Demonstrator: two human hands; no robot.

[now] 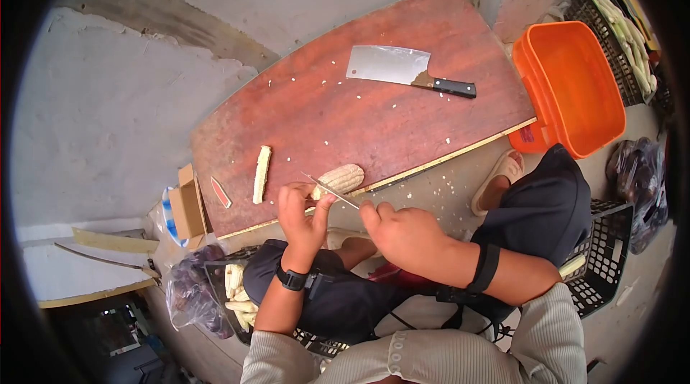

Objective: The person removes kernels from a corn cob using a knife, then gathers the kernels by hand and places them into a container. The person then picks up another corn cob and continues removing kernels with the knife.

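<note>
Head: left hand [300, 215] pinching corn [343, 178], right hand [411, 234] gripping thin knife [341, 198]; tub [537, 82] label [527, 135] blurred.

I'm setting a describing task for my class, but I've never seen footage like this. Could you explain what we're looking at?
Certainly. There is no machine here, just a person's two bare hands. The single picture comes from a camera worn on the head, looking forward and down.

The right hand holds a thin blade, which passes in front of a pale cob at the near edge of the reddish table. The left hand is close beside both; exactly what its fingers hold is hard to tell.

Also on the table are a cleaver, a pale strip and scattered bits.
</note>
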